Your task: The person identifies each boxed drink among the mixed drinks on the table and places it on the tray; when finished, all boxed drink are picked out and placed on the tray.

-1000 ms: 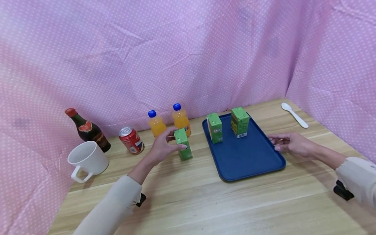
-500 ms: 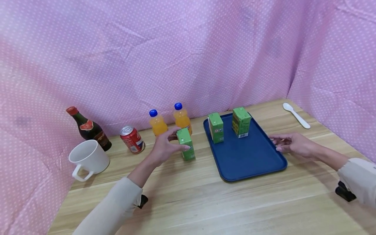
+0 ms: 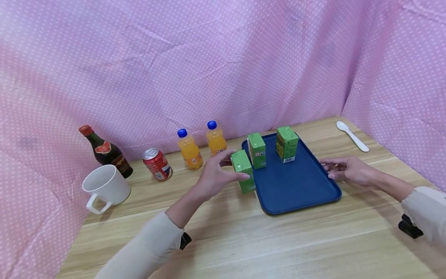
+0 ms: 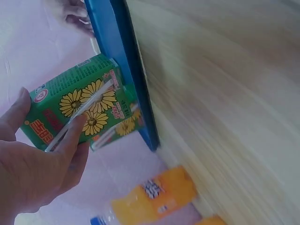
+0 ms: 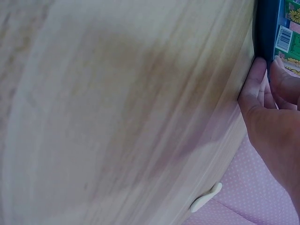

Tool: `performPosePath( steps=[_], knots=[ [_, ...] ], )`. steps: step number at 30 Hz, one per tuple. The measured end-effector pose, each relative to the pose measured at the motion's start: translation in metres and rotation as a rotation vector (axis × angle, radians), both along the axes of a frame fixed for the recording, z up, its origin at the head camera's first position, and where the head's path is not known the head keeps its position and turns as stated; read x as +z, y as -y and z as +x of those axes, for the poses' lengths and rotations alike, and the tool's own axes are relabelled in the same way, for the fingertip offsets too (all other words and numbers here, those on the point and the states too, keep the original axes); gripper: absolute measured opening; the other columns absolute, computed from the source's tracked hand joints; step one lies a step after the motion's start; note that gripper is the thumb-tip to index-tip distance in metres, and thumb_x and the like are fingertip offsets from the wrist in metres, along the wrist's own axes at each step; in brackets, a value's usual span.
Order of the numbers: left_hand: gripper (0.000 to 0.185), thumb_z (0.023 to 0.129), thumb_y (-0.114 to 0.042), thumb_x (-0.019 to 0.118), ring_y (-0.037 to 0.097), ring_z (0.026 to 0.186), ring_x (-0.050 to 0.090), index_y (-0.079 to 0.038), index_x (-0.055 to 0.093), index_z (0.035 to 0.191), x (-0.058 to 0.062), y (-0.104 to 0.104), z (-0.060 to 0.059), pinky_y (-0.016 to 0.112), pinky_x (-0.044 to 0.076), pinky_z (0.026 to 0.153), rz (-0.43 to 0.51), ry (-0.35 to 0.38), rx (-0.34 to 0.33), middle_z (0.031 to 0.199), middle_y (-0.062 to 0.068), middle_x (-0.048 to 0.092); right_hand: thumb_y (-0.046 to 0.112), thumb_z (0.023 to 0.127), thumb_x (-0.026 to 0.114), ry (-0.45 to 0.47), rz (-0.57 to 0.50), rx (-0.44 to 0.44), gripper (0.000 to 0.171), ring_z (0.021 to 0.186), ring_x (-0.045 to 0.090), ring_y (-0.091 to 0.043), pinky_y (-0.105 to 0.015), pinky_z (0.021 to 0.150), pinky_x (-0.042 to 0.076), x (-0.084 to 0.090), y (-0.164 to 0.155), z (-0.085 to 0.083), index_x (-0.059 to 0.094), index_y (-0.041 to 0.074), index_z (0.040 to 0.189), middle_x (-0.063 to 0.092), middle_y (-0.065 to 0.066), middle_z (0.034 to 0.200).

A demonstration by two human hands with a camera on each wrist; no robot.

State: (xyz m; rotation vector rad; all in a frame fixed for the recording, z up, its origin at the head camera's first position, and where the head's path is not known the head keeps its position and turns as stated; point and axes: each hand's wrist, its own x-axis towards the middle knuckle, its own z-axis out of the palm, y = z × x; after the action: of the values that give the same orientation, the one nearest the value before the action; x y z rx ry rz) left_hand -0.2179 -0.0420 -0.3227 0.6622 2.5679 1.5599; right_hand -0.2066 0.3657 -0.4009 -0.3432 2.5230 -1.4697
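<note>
My left hand grips a green drink carton between thumb and fingers, upright at the left rim of the blue tray. In the left wrist view this carton shows yellow flowers and a straw stuck to its side. Whether its base touches the table is unclear. Two more green cartons stand on the tray, one carton near its left side and another carton toward the back right. At the tray's right rim is my right hand; the right wrist view shows its thumb and fingers pinching the edge.
Two orange soda bottles, a left one and a right one, stand behind my left hand. Farther left are a red can, a dark bottle and a white mug. A white spoon lies at the back right.
My left hand has carried the green drink carton rightward, from in front of the orange bottles to the tray's left rim. My right hand has stayed at the tray's right edge.
</note>
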Motion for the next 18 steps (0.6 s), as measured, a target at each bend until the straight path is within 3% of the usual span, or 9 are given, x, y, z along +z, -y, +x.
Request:
performPosePath(
  steps=[8, 18],
  knots=[
    [0.065, 0.055, -0.038, 0.08, 0.01, 0.092, 0.054, -0.024, 0.054, 0.112, -0.012, -0.031, -0.003, 0.027, 0.043, 0.084, 0.03, -0.038, -0.006, 0.095, -0.008, 0.058, 0.004, 0.08, 0.06, -0.016, 0.016, 0.003, 0.056, 0.088, 0.054, -0.012, -0.024, 0.07, 0.05, 0.0, 0.001, -0.001, 0.035, -0.008, 0.129, 0.051, -0.022, 0.106],
    [0.073, 0.059, -0.041, 0.077, 0.014, 0.095, 0.05, -0.021, 0.047, 0.122, -0.02, -0.069, 0.004, 0.029, 0.046, 0.08, -0.07, -0.037, 0.006, 0.102, -0.01, 0.051, 0.004, 0.078, 0.063, -0.035, -0.015, 0.016, 0.058, 0.087, 0.055, -0.011, -0.026, 0.07, 0.051, -0.002, 0.001, 0.0, 0.036, -0.009, 0.128, 0.052, -0.023, 0.103]
  ],
)
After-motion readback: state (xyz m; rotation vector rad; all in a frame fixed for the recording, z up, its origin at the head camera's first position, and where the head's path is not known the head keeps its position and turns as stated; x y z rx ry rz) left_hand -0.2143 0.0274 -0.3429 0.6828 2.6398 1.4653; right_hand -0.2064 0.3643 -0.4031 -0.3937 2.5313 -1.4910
